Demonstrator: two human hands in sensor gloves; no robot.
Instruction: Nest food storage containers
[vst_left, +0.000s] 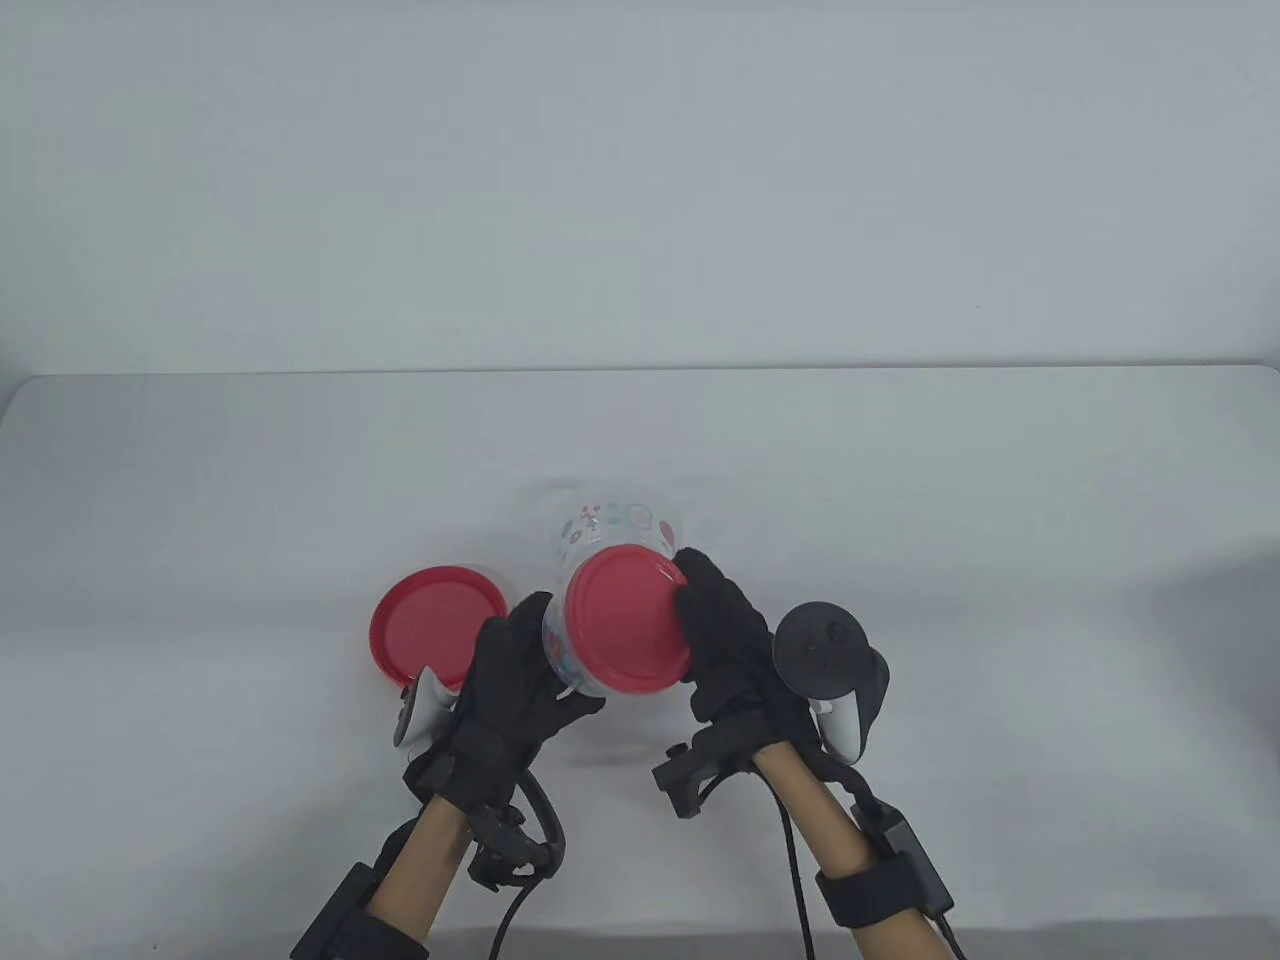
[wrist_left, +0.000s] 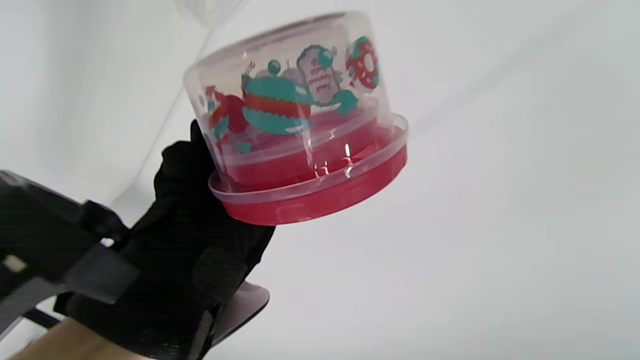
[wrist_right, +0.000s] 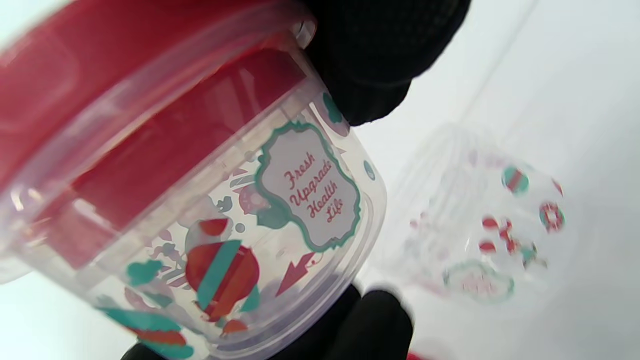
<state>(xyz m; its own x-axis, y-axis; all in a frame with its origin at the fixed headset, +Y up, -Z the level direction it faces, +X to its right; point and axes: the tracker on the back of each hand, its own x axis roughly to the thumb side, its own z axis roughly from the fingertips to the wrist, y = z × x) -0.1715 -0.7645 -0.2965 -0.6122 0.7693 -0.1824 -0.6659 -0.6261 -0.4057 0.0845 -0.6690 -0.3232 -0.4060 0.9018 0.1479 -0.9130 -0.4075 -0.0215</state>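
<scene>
Table view, lower centre of the frame: a clear printed container (vst_left: 590, 640) with a red lid (vst_left: 626, 620) is held above the white table (vst_left: 900, 480) between both hands. The left hand (vst_left: 515, 680) cups the container wall from the lower left, fingers curled against it. The right hand (vst_left: 725, 640) grips the lid's right rim, fingers wrapped over the edge. A second red lid (vst_left: 435, 625) lies flat on the table at left of centre, just beside the left hand. A second clear printed container (vst_left: 615, 520), without lid, stands on the table directly above the held one in the frame.
</scene>
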